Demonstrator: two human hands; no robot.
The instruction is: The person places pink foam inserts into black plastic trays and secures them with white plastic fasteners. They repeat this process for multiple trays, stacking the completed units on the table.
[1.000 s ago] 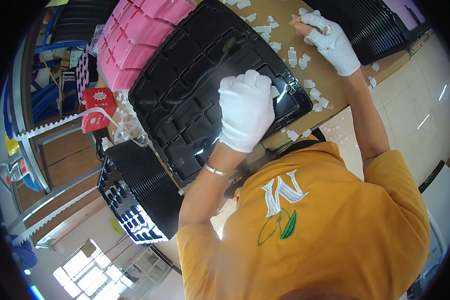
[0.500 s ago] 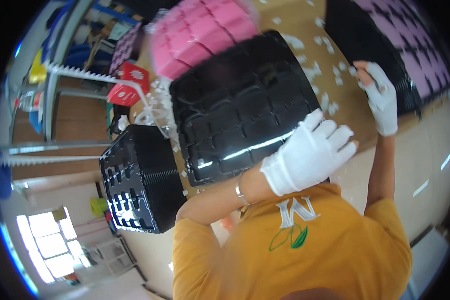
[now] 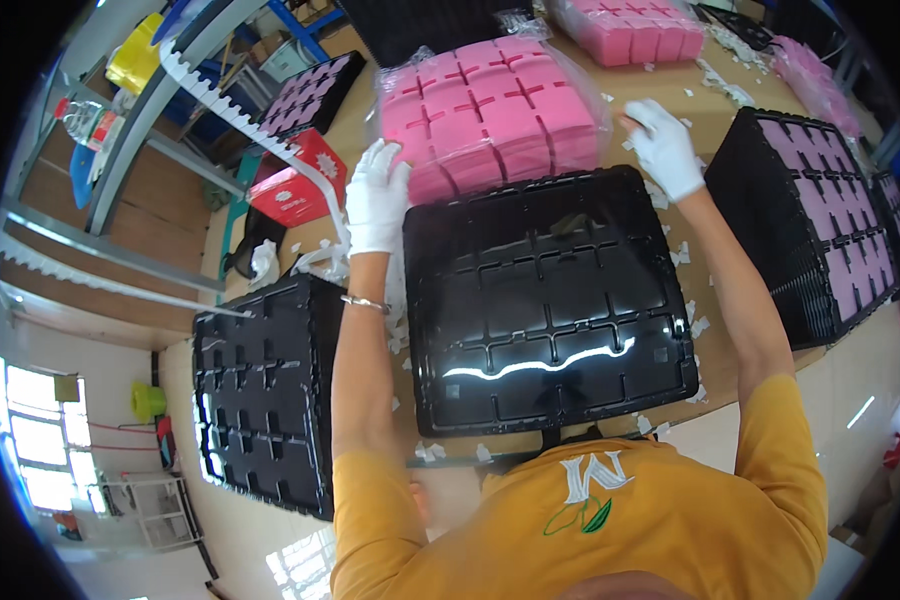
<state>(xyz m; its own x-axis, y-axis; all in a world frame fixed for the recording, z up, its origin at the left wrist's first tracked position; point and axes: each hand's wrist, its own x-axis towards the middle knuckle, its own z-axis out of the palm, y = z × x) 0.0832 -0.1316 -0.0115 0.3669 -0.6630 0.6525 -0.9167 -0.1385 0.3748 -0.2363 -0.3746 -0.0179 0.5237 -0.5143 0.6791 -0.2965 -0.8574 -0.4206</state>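
A black molded plastic tray [image 3: 550, 290] with cross-shaped ridges lies in front of me on the table, its surface glossy. Just beyond it sits a stack of pink foam sheets [image 3: 490, 95] with cross-shaped slots, wrapped in clear plastic film. My left hand [image 3: 378, 197], in a white glove, is at the stack's left side with its fingers stretched out; whether it touches the film is hard to tell. Off the stack's right side is my gloved right hand [image 3: 662, 150], fingers loosely bent and apart, with nothing visible in it.
Stacked black trays stand left [image 3: 270, 390] and right, the right stack [image 3: 785, 230] topped with purple foam. Another pink foam pack [image 3: 635, 35] lies far back. A red box [image 3: 295, 185], a metal rack [image 3: 100, 240] and white scraps [image 3: 700, 325] surround the work area.
My left hand has moved from the tray's near right corner to the foam stack's left side. My right hand has moved left from the right-hand tray stack. The view has shifted.
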